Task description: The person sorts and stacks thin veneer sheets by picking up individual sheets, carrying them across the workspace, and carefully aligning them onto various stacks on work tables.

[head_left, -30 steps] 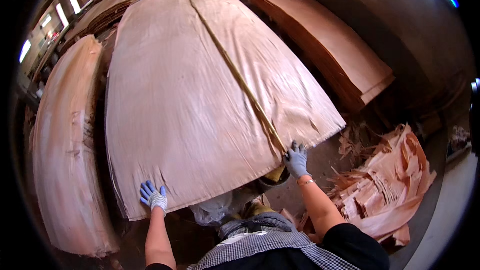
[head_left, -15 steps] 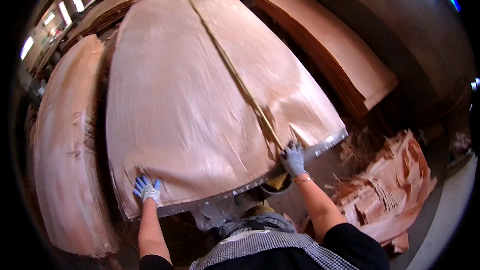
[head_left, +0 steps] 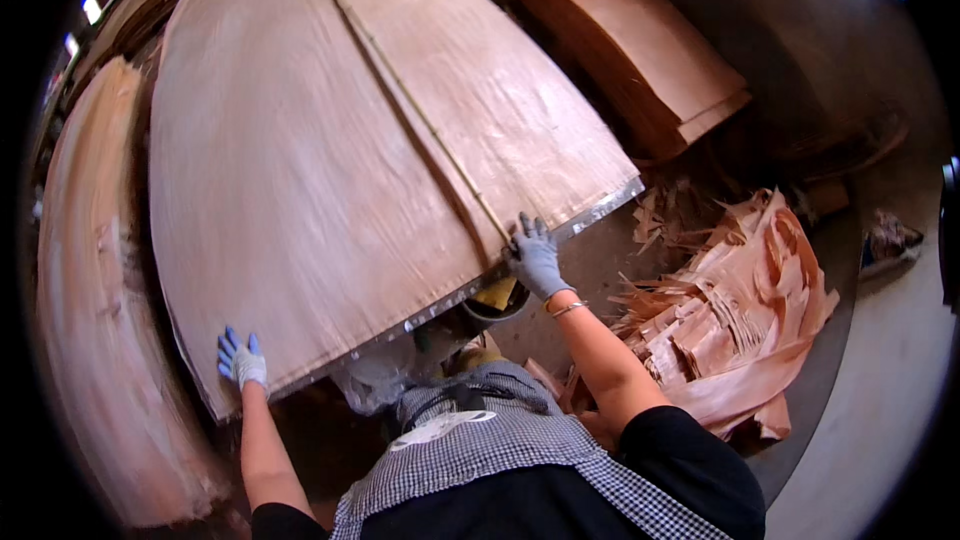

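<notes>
A wide, pale pinkish-brown wood veneer sheet (head_left: 300,170) lies before me, its near edge along a dark, stained board edge (head_left: 600,208). My left hand (head_left: 241,358), in a white glove with blue fingers, rests open on its near left corner, fingers spread. My right hand (head_left: 535,258), in a grey glove, is at the near edge, closed at the thumb side on the end of a long thin stick (head_left: 430,130); the other fingers reach forward. The stick runs away along the sheet, beside a dark line. The underside of the right hand's grip is hidden.
Stacks of veneer stand on the left (head_left: 90,320) and far right (head_left: 610,30). A heap of torn veneer scraps (head_left: 740,320) lies on the floor at my right. Below the near edge are a dark bucket (head_left: 515,308) with something yellow inside and clear plastic film (head_left: 375,375).
The wrinkles and folds near the sheet's near edge have flattened out. Both hands remain at that edge, the right by the stick's end. The whole view has shifted.
</notes>
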Demonstrator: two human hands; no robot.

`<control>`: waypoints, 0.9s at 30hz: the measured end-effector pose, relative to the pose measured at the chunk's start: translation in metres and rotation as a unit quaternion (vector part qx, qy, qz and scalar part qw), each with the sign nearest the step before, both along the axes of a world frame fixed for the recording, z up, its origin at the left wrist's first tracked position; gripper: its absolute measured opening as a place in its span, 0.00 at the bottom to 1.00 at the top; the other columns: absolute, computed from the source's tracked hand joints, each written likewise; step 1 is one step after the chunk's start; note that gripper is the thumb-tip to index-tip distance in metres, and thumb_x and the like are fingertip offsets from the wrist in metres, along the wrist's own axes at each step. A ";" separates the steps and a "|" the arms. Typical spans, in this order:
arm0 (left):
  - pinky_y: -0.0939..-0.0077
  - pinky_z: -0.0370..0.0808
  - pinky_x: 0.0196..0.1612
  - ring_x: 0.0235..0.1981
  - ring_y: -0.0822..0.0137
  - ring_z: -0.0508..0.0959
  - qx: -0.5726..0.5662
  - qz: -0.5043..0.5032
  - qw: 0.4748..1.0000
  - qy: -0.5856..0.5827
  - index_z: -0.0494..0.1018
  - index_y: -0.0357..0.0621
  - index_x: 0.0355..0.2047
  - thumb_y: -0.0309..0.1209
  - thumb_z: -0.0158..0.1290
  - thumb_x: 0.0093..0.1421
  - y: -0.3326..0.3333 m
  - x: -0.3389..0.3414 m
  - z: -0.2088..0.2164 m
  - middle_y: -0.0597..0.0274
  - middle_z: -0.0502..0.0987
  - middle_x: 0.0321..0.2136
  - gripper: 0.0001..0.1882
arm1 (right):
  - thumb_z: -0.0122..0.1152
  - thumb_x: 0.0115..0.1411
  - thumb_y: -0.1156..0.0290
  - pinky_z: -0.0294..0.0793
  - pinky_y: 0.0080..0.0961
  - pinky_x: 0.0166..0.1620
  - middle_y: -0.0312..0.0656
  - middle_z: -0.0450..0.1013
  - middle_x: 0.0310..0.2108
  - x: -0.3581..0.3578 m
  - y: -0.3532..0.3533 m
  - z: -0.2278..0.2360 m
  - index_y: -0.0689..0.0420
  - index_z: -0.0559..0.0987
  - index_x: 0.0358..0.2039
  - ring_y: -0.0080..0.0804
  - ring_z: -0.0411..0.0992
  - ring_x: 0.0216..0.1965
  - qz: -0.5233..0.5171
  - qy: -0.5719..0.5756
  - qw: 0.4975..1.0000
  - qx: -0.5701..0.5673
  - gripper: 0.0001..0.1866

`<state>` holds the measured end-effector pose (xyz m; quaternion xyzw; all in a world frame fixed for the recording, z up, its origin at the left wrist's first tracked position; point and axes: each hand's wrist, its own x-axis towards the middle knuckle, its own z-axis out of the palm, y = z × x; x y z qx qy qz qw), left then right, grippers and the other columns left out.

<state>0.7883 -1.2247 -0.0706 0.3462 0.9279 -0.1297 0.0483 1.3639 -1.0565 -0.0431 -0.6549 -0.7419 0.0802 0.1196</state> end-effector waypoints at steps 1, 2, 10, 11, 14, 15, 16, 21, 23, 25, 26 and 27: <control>0.46 0.46 0.61 0.64 0.48 0.50 0.013 -0.007 1.000 -0.017 0.49 0.50 0.64 0.56 0.41 0.58 -0.002 0.017 0.013 0.51 0.48 0.65 0.39 | 0.56 0.53 0.60 0.54 0.47 0.59 0.52 0.56 0.61 -0.004 -0.004 0.006 0.57 0.76 0.39 0.56 0.54 0.60 0.019 -0.002 1.000 0.009 0.17; 0.46 0.46 0.61 0.64 0.48 0.50 0.025 -0.015 0.999 -0.032 0.52 0.48 0.63 0.53 0.43 0.58 0.001 0.031 0.026 0.50 0.50 0.64 0.37 | 0.58 0.52 0.63 0.57 0.42 0.59 0.52 0.58 0.60 -0.003 -0.010 0.021 0.58 0.76 0.39 0.53 0.56 0.59 0.037 -0.002 0.999 0.016 0.16; 0.43 0.40 0.62 0.64 0.48 0.48 0.182 -0.008 0.983 -0.010 0.54 0.43 0.61 0.53 0.48 0.55 -0.032 0.086 -0.004 0.51 0.50 0.63 0.40 | 0.54 0.58 0.75 0.59 0.17 0.16 0.31 0.65 0.18 0.009 -0.077 -0.020 0.57 0.69 0.30 0.17 0.62 0.15 -0.027 0.351 0.927 -0.126 0.03; 0.43 0.39 0.62 0.64 0.49 0.47 0.165 0.006 0.986 -0.026 0.53 0.44 0.62 0.54 0.48 0.54 -0.035 0.082 0.000 0.52 0.49 0.64 0.40 | 0.54 0.58 0.75 0.57 0.18 0.15 0.31 0.65 0.17 -0.007 -0.073 -0.007 0.57 0.69 0.28 0.17 0.60 0.14 -0.036 0.395 0.906 -0.150 0.04; 0.45 0.41 0.63 0.64 0.48 0.48 0.163 -0.001 0.985 -0.054 0.53 0.44 0.62 0.53 0.47 0.55 -0.037 0.077 0.010 0.50 0.49 0.64 0.39 | 0.57 0.59 0.72 0.56 0.17 0.16 0.29 0.65 0.17 -0.024 -0.058 0.026 0.56 0.71 0.27 0.15 0.58 0.14 -0.057 0.471 0.856 -0.205 0.05; 0.44 0.41 0.63 0.64 0.47 0.48 0.162 0.009 0.985 -0.063 0.53 0.44 0.62 0.53 0.47 0.55 -0.039 0.075 0.013 0.50 0.49 0.64 0.39 | 0.58 0.58 0.72 0.57 0.16 0.17 0.29 0.65 0.17 -0.027 -0.053 0.024 0.56 0.71 0.26 0.15 0.59 0.15 -0.056 0.469 0.857 -0.206 0.06; 0.43 0.41 0.62 0.64 0.47 0.47 0.164 0.014 0.984 -0.074 0.53 0.44 0.62 0.53 0.47 0.55 -0.035 0.074 0.013 0.50 0.48 0.64 0.40 | 0.58 0.58 0.72 0.58 0.16 0.18 0.28 0.65 0.17 -0.029 -0.045 0.026 0.56 0.72 0.25 0.15 0.59 0.15 -0.058 0.468 0.858 -0.203 0.07; 0.45 0.39 0.63 0.65 0.46 0.47 0.222 0.011 0.975 -0.010 0.53 0.47 0.63 0.51 0.46 0.57 -0.038 0.084 0.020 0.49 0.46 0.65 0.37 | 0.59 0.57 0.73 0.60 0.15 0.20 0.29 0.66 0.17 -0.006 -0.050 0.017 0.57 0.73 0.24 0.16 0.62 0.17 -0.042 0.476 0.854 -0.206 0.06; 0.44 0.38 0.63 0.65 0.46 0.46 0.224 0.037 0.974 0.028 0.53 0.47 0.63 0.52 0.45 0.57 -0.054 0.075 0.018 0.48 0.45 0.65 0.38 | 0.60 0.57 0.73 0.59 0.16 0.17 0.30 0.66 0.15 -0.032 -0.061 0.050 0.56 0.72 0.23 0.16 0.61 0.14 -0.077 0.468 0.845 -0.248 0.08; 0.44 0.37 0.63 0.65 0.46 0.46 0.225 0.060 0.972 0.018 0.52 0.45 0.63 0.54 0.45 0.56 -0.062 0.059 0.004 0.49 0.45 0.65 0.40 | 0.61 0.56 0.73 0.59 0.16 0.17 0.29 0.65 0.15 -0.039 -0.065 0.065 0.55 0.72 0.23 0.16 0.61 0.14 -0.085 0.488 0.839 -0.226 0.08; 0.45 0.37 0.63 0.65 0.48 0.47 0.157 0.074 0.984 -0.035 0.52 0.44 0.63 0.56 0.46 0.55 -0.067 0.050 0.000 0.50 0.47 0.65 0.42 | 0.61 0.56 0.73 0.59 0.16 0.17 0.29 0.65 0.14 -0.040 -0.065 0.066 0.55 0.72 0.23 0.16 0.61 0.13 -0.091 0.499 0.834 -0.216 0.08; 0.46 0.37 0.63 0.65 0.49 0.47 0.155 0.049 0.986 -0.037 0.51 0.44 0.63 0.56 0.46 0.54 -0.065 0.046 0.000 0.51 0.47 0.65 0.42 | 0.62 0.55 0.72 0.58 0.16 0.17 0.29 0.65 0.14 -0.026 -0.058 0.043 0.55 0.72 0.22 0.16 0.61 0.13 -0.086 0.502 0.844 -0.171 0.08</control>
